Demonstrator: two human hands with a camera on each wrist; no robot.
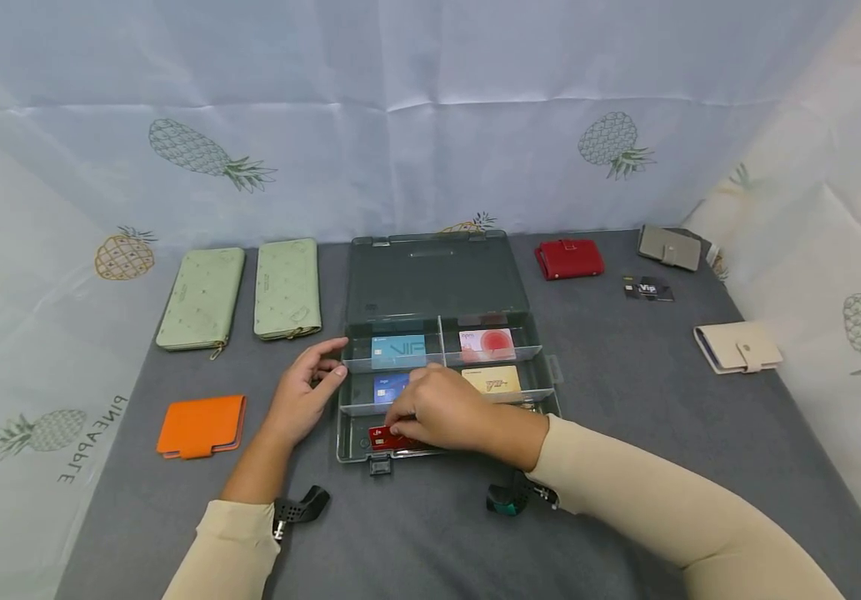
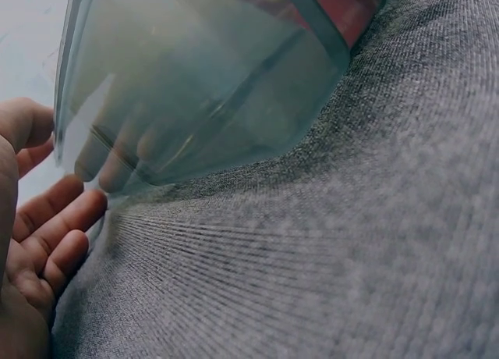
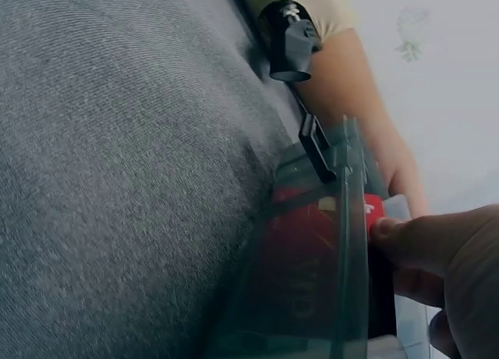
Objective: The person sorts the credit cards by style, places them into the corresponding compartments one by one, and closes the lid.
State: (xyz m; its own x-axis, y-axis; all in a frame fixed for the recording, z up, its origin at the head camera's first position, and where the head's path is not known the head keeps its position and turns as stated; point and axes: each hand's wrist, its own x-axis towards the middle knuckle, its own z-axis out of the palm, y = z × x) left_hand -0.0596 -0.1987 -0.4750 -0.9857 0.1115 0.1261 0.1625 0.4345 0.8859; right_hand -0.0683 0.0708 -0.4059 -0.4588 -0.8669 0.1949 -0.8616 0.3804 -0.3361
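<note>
A grey see-through divided box point(image 1: 438, 279) stands with its lid laid back. My right hand point(image 1: 441, 408) reaches into its front compartment and pinches a red card point(image 1: 380, 437); in the right wrist view the thumb presses the red card point(image 3: 373, 209) behind the clear wall. My left hand point(image 1: 302, 400) touches the box's left side with loosely bent fingers. Other compartments hold a light-blue VIP card point(image 1: 397, 352), a pink card point(image 1: 486, 345), a gold card point(image 1: 491, 380) and a blue card point(image 1: 387, 388), partly hidden by my right hand.
Left of the box lie two green wallets point(image 1: 202, 296) point(image 1: 287, 287) and an orange wallet point(image 1: 201, 425). To the right are a red wallet point(image 1: 569, 258), a grey wallet point(image 1: 668, 247), a black VIP card point(image 1: 648, 289) and a cream wallet point(image 1: 738, 347). A pineapple-print curtain point(image 1: 415, 167) hangs behind.
</note>
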